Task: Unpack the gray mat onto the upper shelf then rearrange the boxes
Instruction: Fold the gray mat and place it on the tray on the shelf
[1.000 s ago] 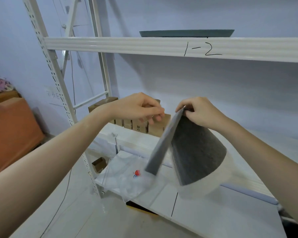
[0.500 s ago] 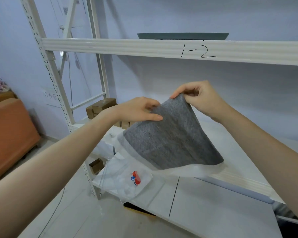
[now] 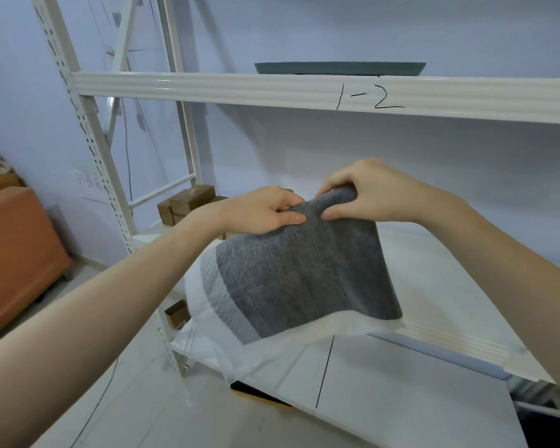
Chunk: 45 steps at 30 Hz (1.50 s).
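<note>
Both hands pinch the top edge of the gray mat (image 3: 307,279), which hangs in the air in front of the white shelving rack. The left hand (image 3: 256,210) grips it with thumb on the near face and fingers curled over the far side; the right hand (image 3: 369,195) does the same just beside it, thumb tips almost meeting. The mat droops from that edge and fans out downward, its lower part and left side sitting inside a clear plastic bag (image 3: 240,347) that sags below it toward the lower shelf (image 3: 434,286). Above, the upper shelf beam (image 3: 240,88) carries the handwritten mark "1-2", and a dark teal, flat thing (image 3: 337,67) rests on that shelf, perhaps another mat or a tray, seen only edge-on. Behind the left wrist, brown cardboard boxes (image 3: 191,202) stand together at the far left end of the lower shelf. An orange-brown cabinet (image 3: 17,253) sits at the left by the wall.
</note>
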{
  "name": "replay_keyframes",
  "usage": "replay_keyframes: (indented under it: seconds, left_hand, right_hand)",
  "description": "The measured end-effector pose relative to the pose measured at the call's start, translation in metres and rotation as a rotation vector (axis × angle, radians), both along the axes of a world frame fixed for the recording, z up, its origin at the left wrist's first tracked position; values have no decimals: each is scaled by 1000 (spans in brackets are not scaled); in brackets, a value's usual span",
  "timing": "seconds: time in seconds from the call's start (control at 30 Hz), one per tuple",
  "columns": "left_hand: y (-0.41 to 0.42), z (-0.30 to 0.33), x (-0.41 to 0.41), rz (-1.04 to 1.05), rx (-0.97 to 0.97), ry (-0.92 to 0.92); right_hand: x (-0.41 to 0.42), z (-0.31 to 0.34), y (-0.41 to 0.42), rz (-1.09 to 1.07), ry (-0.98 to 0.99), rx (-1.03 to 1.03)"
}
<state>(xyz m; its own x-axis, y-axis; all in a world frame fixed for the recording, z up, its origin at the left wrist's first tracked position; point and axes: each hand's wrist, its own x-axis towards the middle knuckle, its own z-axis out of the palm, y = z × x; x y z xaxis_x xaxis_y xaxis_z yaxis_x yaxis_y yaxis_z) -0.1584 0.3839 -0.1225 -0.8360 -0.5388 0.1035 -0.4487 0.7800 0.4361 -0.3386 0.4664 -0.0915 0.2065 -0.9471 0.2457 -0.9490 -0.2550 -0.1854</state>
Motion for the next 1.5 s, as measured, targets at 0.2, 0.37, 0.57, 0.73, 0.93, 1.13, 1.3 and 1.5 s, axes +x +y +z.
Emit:
replay_keyframes:
  seconds: [0.2, 0.37, 0.57, 0.73, 0.93, 1.13, 1.3, 1.5]
  left_hand:
    - [0, -4, 8, -13, 18, 61]
    - [-18, -12, 32, 58, -8, -29]
    - [-14, 3, 38, 48, -79, 56]
    - [-13, 29, 28, -3, -173, 139]
    - [-19, 99, 35, 4, -328, 135]
    - [-35, 174, 30, 125, -667, 204]
    - [-68, 224, 19, 172, -910, 451]
    - [-127, 276, -2, 187, -1040, 589]
  right_hand:
    - [7, 6, -6, -21, 143, -78]
    - [-16, 22, 1, -131, 81, -82]
    - [-19, 26, 7, -176, 243, 62]
    - [-10, 31, 3, -108, 180, 86]
    - [-12, 72, 5, -126, 57, -16]
    - [-13, 140, -9, -134, 211, -384]
    - [-20, 191, -38, -204, 283, -705]
    - [-25, 240, -72, -279, 299, -845]
